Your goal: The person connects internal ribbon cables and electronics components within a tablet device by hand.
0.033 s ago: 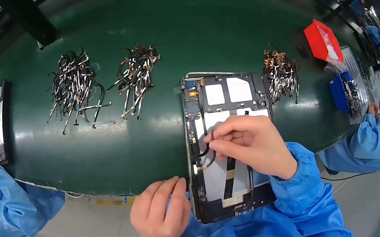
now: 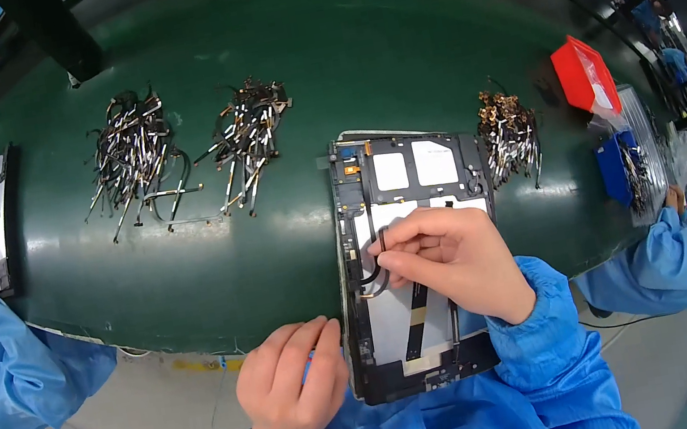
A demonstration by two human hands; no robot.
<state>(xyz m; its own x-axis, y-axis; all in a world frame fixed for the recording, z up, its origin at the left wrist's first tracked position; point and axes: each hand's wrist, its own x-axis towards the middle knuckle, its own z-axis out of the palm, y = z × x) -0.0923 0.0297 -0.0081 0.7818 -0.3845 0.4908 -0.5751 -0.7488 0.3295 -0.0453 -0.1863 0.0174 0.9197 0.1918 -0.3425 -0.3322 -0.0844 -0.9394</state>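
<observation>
An opened tablet (image 2: 385, 217), its inner boards and white panels showing, lies on the table's near edge. My right hand (image 2: 452, 264) is over its middle, thumb and forefinger pinched on a thin black flex cable (image 2: 382, 279). The cable bends down to the left, and its pale end is near the tablet's left-hand frame. Just left of the tablet's lower left edge is my left hand (image 2: 291, 391), closed with fingers curled and fingertips close to that edge. Whatever those fingers hold, if anything, is hidden. A wide black ribbon cable (image 2: 418, 329) crosses the lower white panel.
Two piles of loose flex cables (image 2: 128, 150) (image 2: 250, 135) lie on the green table (image 2: 277, 253) further left. Another cable pile (image 2: 510, 137) is right of the tablet, with a red bin (image 2: 579, 75) and a blue bin (image 2: 615, 169) beyond. Co-workers sit on both sides.
The cable's pale end has shifted slightly up and right, off the tablet's left-hand frame. My hands hold nearly the same positions.
</observation>
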